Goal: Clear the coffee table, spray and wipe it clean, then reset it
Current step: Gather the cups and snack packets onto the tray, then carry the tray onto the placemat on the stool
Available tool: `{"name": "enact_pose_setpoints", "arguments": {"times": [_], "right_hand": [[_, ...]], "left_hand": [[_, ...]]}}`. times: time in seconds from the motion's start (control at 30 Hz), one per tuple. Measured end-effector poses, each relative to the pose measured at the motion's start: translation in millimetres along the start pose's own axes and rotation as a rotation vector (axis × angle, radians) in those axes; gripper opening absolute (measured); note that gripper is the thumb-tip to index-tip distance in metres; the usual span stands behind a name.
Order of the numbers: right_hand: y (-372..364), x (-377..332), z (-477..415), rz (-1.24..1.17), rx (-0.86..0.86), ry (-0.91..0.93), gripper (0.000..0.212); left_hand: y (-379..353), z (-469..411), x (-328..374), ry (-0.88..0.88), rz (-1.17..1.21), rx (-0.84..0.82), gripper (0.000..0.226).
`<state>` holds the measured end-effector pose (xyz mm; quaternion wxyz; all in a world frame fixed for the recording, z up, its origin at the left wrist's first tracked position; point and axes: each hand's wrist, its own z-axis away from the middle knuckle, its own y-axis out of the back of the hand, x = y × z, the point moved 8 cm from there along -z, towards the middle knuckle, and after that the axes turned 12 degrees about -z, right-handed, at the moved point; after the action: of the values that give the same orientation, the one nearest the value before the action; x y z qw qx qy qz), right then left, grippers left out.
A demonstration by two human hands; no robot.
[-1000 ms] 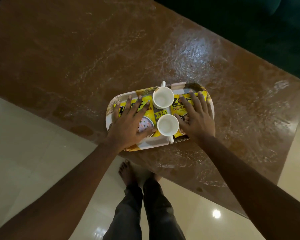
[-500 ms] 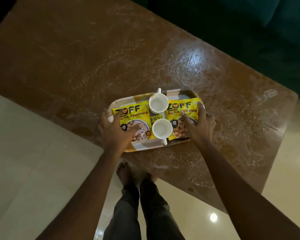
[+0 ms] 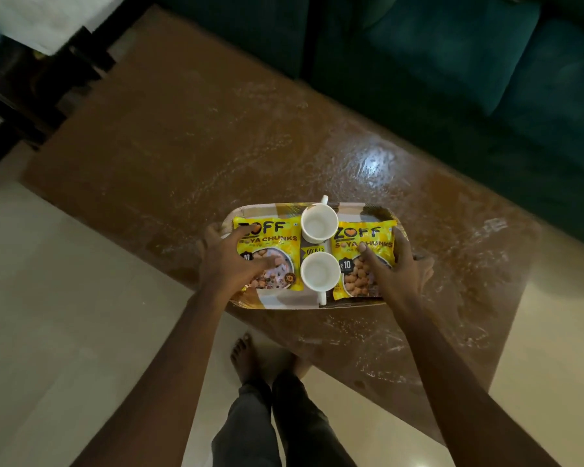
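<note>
A patterned oblong tray (image 3: pixel 284 302) sits near the front edge of the brown glossy coffee table (image 3: pixel 169 146). On it lie two yellow soya chunk packets, one at the left (image 3: pixel 273 230) and one at the right (image 3: pixel 358 237), with two white empty cups between them, a far cup (image 3: pixel 318 224) and a near cup (image 3: pixel 320 272). My left hand (image 3: pixel 231 261) grips the tray's left end, thumb over the left packet. My right hand (image 3: pixel 402 267) grips the tray's right end, thumb on the right packet.
A dark green sofa (image 3: pixel 469 79) runs along the table's far side. Pale tiled floor (image 3: pixel 64 298) lies at the near side, where my bare feet (image 3: pixel 246 358) stand. Dark furniture (image 3: pixel 24 85) is at the upper left.
Both hands slid from lying flat on the packets outward to the tray's two ends and closed on its rim. The view has pulled back from the table.
</note>
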<state>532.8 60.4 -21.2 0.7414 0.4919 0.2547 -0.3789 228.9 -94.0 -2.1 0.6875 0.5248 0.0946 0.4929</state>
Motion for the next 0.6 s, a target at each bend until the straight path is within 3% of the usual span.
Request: {"name": "enact_pose_setpoints", "arguments": {"times": [0.4,0.6], "right_hand": [[43.8,-108.8,62.3,-0.028,-0.025,0.041,0.08],[30.8,-161.9,96.7,-0.031,-0.059,0.079,0.08]], "left_hand": [[111.2,58.9,18.5,-0.006,-0.006,0.07,0.074],[172.7,69.8,-1.0,-0.012,-0.008,0.101,0.072]]}}
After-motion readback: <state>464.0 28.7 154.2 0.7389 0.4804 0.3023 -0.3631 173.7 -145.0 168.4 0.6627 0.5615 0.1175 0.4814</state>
